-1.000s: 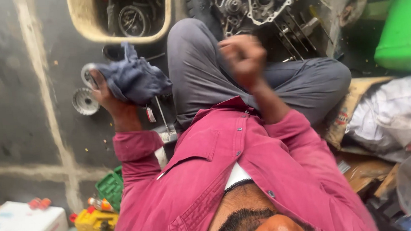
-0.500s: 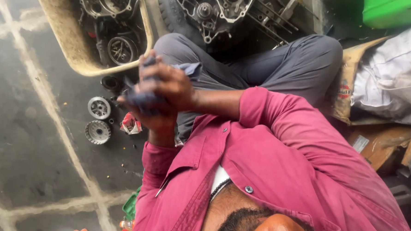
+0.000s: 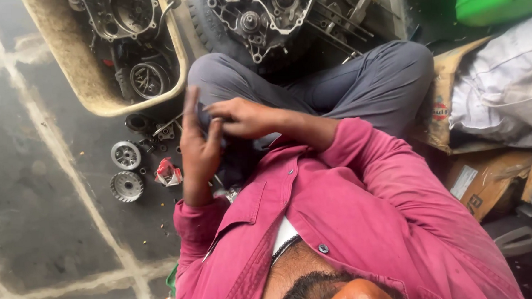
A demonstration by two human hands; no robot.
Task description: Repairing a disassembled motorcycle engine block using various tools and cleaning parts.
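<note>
Hands: left hand [image 3: 199, 147] flat, spread; right hand [image 3: 241, 118] touching it (grasp unclear); two gears [image 3: 126, 171] on floor.

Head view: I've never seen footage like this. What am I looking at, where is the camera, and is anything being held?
There is no machine here. The single camera sits on a person's head and looks down, so you see their magenta shirt, crossed legs in grey trousers and two bare hands.

The left hand is raised with its fingers straight. The right hand reaches across and touches its palm. I cannot tell whether anything is held between them.

On the dark floor lie two round toothed metal parts and a small red and white scrap. A tan tub holds greasy engine parts, and an opened engine case stands ahead of the knees.
</note>
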